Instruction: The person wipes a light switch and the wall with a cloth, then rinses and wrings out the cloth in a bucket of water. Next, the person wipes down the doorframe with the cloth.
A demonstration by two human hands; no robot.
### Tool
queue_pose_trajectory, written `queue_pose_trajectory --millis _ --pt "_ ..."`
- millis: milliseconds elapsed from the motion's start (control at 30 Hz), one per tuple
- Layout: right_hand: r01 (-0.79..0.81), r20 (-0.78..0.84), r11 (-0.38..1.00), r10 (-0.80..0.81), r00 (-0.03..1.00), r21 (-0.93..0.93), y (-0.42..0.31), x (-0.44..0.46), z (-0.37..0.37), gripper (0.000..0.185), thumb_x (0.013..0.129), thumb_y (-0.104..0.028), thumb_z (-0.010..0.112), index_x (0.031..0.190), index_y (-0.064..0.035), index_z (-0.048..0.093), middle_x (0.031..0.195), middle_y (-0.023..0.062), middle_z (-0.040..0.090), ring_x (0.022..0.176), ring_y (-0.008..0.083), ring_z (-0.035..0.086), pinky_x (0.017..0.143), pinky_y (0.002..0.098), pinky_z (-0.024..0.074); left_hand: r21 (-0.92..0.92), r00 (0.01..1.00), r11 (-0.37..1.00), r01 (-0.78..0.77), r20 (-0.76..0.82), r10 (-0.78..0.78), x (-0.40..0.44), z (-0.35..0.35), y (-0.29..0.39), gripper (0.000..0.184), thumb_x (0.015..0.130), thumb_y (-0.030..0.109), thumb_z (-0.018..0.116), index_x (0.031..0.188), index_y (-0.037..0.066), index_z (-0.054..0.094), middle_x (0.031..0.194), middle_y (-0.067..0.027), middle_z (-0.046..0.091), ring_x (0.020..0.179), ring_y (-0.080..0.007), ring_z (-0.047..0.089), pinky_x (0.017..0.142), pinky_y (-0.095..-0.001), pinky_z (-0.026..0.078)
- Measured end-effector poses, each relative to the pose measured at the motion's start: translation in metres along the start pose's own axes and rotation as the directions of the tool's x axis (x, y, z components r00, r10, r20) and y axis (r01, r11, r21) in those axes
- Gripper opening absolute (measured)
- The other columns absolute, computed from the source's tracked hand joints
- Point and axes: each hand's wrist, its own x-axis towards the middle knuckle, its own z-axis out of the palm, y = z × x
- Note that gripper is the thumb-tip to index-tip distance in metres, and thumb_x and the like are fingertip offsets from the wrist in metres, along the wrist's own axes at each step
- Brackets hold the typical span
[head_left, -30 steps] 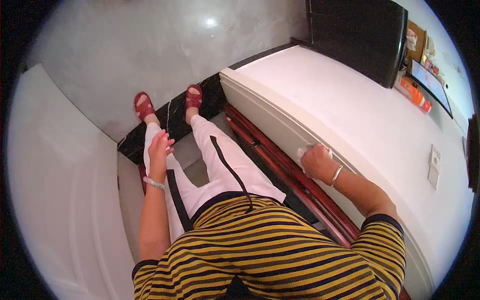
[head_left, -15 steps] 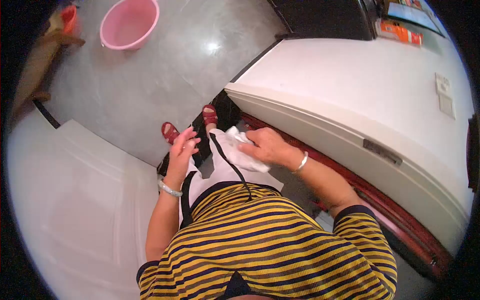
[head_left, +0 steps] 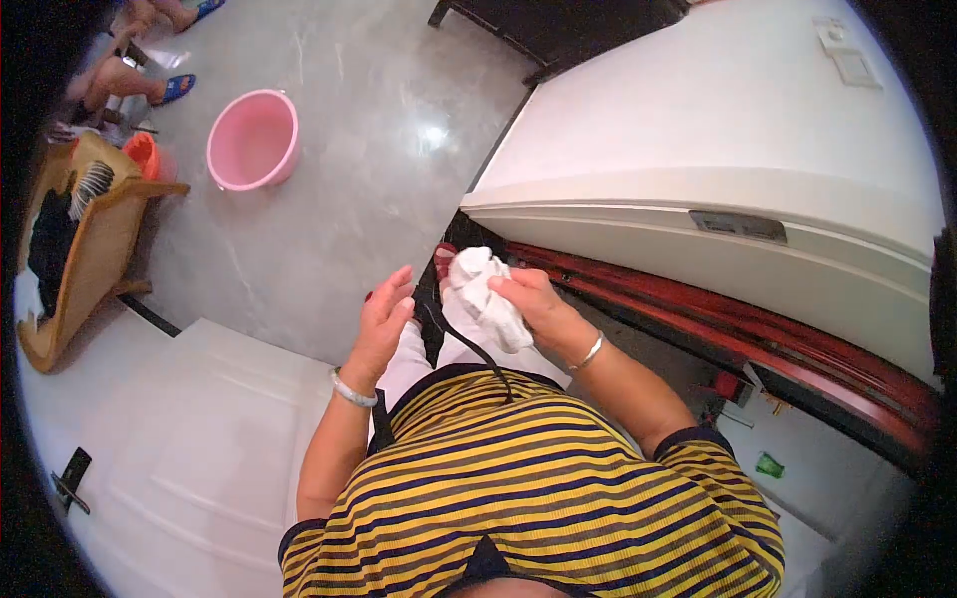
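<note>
A crumpled white cloth (head_left: 488, 299) hangs from my right hand (head_left: 543, 309), pinched between thumb and fingers in front of my waist. My left hand (head_left: 384, 319) is raised to the left of the cloth, apart from it, with its fingers stretched out and nothing in them. Below both hands are my white trousers with a dark drawstring. One red sandal shows just beyond the cloth.
A pink bucket (head_left: 253, 142) stands on the grey floor ahead. At left are a wooden chair (head_left: 110, 234) with clothes, an orange bucket (head_left: 143, 154) and a seated person's legs. A white door (head_left: 219, 429) is at left; the door frame and dark red boards (head_left: 638, 299) are at right.
The view has shifted, bringing the chair, the person's legs and the door handle into sight. My right hand keeps the cloth, now held up more plainly. My left hand remains empty.
</note>
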Motion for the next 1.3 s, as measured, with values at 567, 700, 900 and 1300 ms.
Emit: queue_pose_trajectory --millis 567,700,900,1300 --pt "-0.049 -0.191 0.957 0.107 0.976 0.287 0.045 -0.031 -0.073 0.031 0.092 -0.028 0.058 0.1 0.0009 0.065 0.09 0.0082 0.068 0.075 0.0181 0.066 0.068 0.0316 0.0516 -0.779 0.373 0.539 -0.32 0.42 0.828 -0.091 0.145 0.221 0.022 0.093 0.01 0.057 0.085 -0.007 0.068 0.094 -0.025 0.065 0.081 -0.034 0.063 0.075 -0.0447 0.053" --pt "-0.056 -0.158 0.932 0.12 0.98 0.358 0.027 -0.04 -0.059 0.034 0.092 -0.03 0.056 0.099 0.0015 0.066 0.089 0.0089 0.068 0.075 0.0183 0.065 0.068 0.0323 0.0519 -0.654 0.369 0.727 -0.209 0.636 0.678 -0.093 0.136 0.238 0.011 0.092 0.007 0.059 0.085 -0.002 0.062 0.107 -0.0224 0.062 0.092 -0.0435 0.057 0.073 -0.0505 0.049" --pt "-0.005 -0.166 0.977 0.041 0.985 0.212 0.034 -0.038 -0.073 0.034 0.092 -0.031 0.057 0.1 0.0015 0.066 0.091 0.0084 0.067 0.076 0.0172 0.064 0.068 0.0309 0.0507 -0.667 0.366 0.726 -0.17 0.641 0.675 -0.098 0.145 0.236 0.012 0.092 0.009 0.059 0.087 -0.001 0.062 0.107 -0.0223 0.061 0.093 -0.0437 0.057 0.073 -0.0513 0.048" --pt "-0.051 -0.154 0.966 0.093 0.984 0.254 0.034 -0.037 -0.062 0.033 0.092 -0.029 0.058 0.103 0.0015 0.066 0.092 0.0084 0.068 0.079 0.0178 0.065 0.07 0.0311 0.0512 -0.717 0.34 0.552 -0.425 0.439 0.832 -0.109 0.15 0.227 0.027 0.096 0.011 0.042 0.086 -0.006 0.061 0.091 -0.0189 0.058 0.077 -0.0315 0.056 0.076 -0.0426 0.047"
